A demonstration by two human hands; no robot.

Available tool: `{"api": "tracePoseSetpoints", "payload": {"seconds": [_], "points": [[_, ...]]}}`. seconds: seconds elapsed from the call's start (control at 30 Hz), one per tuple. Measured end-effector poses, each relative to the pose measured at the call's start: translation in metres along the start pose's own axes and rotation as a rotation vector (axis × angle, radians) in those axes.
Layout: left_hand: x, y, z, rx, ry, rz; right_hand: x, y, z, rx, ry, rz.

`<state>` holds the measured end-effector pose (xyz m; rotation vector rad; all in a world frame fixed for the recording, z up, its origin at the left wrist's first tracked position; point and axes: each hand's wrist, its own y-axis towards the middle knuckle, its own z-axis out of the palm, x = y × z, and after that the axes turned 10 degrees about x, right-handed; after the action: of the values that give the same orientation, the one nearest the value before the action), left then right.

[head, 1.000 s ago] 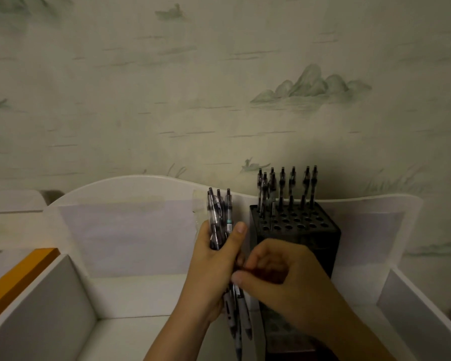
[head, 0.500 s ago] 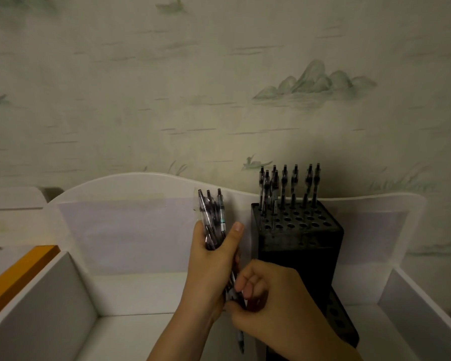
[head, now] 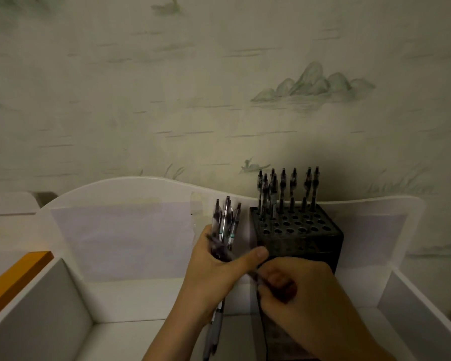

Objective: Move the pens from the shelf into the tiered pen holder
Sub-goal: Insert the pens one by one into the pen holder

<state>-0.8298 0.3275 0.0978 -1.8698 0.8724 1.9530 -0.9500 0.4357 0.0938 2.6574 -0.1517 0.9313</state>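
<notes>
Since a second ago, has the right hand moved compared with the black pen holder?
Yes. The right hand has sunk a little down the front of the black pen holder, more of whose face shows above its knuckles.

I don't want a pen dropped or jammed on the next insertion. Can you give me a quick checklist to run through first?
1. Left hand has a firm grip on the bundle of pens: ok.
2. Right hand has one pen separated from the bundle: cannot tell, its fingers hide it.
3. Free holes in the pen holder: ok, the front rows are open.
4. Pens already standing are out of the way: ok, they fill the back rows.
5. Holder stands upright on the shelf: ok.
</notes>
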Motion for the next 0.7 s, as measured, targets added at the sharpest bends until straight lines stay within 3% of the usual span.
{"api": "tracePoseSetpoints", "payload": {"seconds": [0.1, 0.37, 0.5, 0.7], "points": [[0.002, 0.0, -0.006, 0.017, 0.06, 0.0, -0.006, -0.003, -0.022, -0.115, -0.051, -0.004], [0.004, 0.002, -0.007, -0.018, -0.03, 0.014, -0.024, 0.032, -0.057, -0.445, 0.213, -0.04], [0.004, 0.003, -0.003, -0.031, -0.076, 0.016, -0.035, 0.061, -0.062, -0.505, 0.239, -0.032], [0.004, 0.001, 0.002, -0.047, -0.105, 0.01, -0.051, 0.09, -0.055, -0.464, 0.191, 0.007]]}}
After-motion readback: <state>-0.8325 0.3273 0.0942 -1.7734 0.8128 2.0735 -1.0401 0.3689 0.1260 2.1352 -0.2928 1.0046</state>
